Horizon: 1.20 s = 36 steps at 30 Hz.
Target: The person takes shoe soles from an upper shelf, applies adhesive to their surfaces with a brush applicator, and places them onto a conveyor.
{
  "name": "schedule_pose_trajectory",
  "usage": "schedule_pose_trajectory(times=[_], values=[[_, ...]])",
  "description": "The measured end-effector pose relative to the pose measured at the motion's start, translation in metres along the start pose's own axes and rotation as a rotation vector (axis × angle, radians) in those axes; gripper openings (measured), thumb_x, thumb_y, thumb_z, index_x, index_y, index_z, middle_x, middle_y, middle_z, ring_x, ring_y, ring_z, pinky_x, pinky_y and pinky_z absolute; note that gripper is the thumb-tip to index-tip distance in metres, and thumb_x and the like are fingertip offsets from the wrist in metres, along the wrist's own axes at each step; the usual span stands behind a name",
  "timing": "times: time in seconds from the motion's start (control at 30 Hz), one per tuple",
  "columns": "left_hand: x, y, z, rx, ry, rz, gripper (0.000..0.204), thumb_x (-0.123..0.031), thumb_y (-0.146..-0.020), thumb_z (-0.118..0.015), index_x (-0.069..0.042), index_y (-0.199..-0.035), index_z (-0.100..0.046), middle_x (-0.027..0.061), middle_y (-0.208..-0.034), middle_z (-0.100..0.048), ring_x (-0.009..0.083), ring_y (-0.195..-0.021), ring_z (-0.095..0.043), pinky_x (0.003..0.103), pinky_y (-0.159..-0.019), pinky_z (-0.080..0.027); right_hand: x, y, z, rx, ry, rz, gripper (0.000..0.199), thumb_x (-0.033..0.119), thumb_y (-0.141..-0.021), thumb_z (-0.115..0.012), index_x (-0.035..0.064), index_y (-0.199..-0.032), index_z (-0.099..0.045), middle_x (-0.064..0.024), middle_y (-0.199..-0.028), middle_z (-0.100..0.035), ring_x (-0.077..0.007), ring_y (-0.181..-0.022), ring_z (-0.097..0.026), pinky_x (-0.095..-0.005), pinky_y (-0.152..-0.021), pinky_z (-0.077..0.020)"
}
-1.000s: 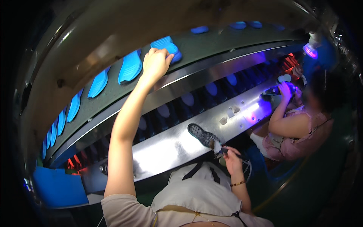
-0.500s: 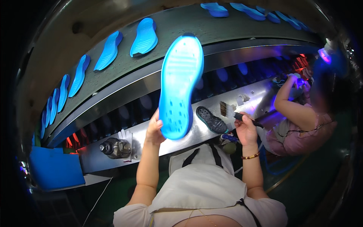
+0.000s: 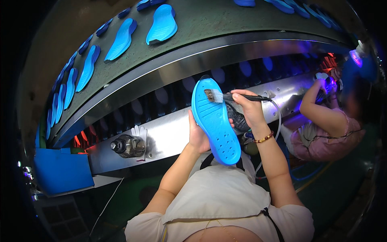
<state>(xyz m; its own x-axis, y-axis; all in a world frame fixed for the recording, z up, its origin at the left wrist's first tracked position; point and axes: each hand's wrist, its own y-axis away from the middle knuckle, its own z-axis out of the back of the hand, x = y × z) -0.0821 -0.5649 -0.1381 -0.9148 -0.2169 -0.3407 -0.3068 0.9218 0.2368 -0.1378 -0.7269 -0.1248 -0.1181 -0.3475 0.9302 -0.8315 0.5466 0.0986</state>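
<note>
A blue shoe sole (image 3: 217,125) is gripped by its edges in my left hand (image 3: 198,133), tilted above the metal ledge with its ribbed, holed face toward me. My right hand (image 3: 250,108) is closed around the black handle of a brush (image 3: 215,96), which has a tube running from its rear end. The brush's brown bristles touch the upper part of the sole, near its left edge. Behind the sole, partly hidden by it and my right hand, lies a black shoe (image 3: 238,117) on the ledge.
Several blue soles (image 3: 162,25) lie on the dark conveyor belt (image 3: 193,24) beyond the metal rail. A dark bottle (image 3: 128,146) and a white glove (image 3: 139,132) rest on the metal ledge (image 3: 173,135). A blue box (image 3: 60,171) stands at left; a co-worker (image 3: 326,125) sits at right.
My left hand has brought the sole lower, to the right and closer to my body. My right hand has moved up and left, bringing the brush's bristles onto the sole.
</note>
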Motion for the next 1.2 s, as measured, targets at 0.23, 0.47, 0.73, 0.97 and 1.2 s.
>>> schedule_pose_trajectory(times=[0.23, 0.47, 0.73, 0.97, 1.2], values=[[0.008, -0.012, 0.011, -0.305, 0.001, -0.238, 0.076, -0.067, -0.081, -0.011, -0.01, -0.124, -0.037, 0.01, -0.119, -0.045, 0.0235, -0.11, -0.044, 0.038, -0.094, -0.034, -0.013, 0.006, -0.045, 0.128, 0.595, 0.368, 0.016, 0.006, -0.072, -0.063, -0.0004, -0.087, -0.064, -0.0073, -0.077, -0.061, -0.0114, -0.07, -0.056, -0.0212, -0.061, -0.0439], [0.014, -0.002, 0.023, -0.451, -0.037, -0.303, 0.077, -0.068, -0.079, -0.012, -0.009, -0.121, -0.04, 0.0129, -0.114, -0.048, 0.026, -0.104, -0.048, 0.039, -0.091, -0.038, 0.008, 0.037, -0.037, 0.257, 0.741, 0.422, 0.021, 0.007, -0.066, -0.065, 0.0007, -0.087, -0.064, -0.0106, -0.071, -0.059, -0.0185, -0.064, -0.055, -0.0268, -0.058, -0.0431], [-0.015, 0.011, 0.02, -0.279, -0.037, -0.211, 0.09, -0.074, -0.073, -0.007, -0.003, -0.118, -0.041, 0.0202, -0.097, -0.055, 0.0311, -0.088, -0.056, 0.044, -0.078, -0.046, 0.036, 0.061, -0.007, 0.657, 0.704, 0.069, 0.02, 0.01, -0.066, -0.068, 0.0038, -0.085, -0.066, -0.0094, -0.071, -0.061, -0.0172, -0.065, -0.058, -0.0256, -0.061, -0.0445], [-0.009, 0.006, -0.016, -0.108, 0.021, -0.093, 0.09, -0.075, -0.073, -0.009, -0.006, -0.124, -0.037, 0.0189, -0.109, -0.05, 0.0312, -0.096, -0.053, 0.045, -0.084, -0.044, 0.039, 0.014, -0.023, 0.286, 0.248, 0.014, 0.015, 0.002, -0.074, -0.061, -0.003, -0.088, -0.063, -0.0086, -0.083, -0.063, -0.0104, -0.077, -0.058, -0.0225, -0.069, -0.046], [-0.016, 0.005, -0.012, 0.095, 0.001, -0.107, 0.089, -0.075, -0.074, -0.013, -0.007, -0.127, -0.034, 0.0163, -0.115, -0.049, 0.0299, -0.099, -0.052, 0.044, -0.087, -0.042, 0.056, 0.027, -0.014, 0.464, 0.077, -0.011, 0.018, 0.002, -0.072, -0.062, -0.002, -0.089, -0.064, -0.0095, -0.08, -0.063, -0.0113, -0.069, -0.058, -0.0219, -0.064, -0.0457]])
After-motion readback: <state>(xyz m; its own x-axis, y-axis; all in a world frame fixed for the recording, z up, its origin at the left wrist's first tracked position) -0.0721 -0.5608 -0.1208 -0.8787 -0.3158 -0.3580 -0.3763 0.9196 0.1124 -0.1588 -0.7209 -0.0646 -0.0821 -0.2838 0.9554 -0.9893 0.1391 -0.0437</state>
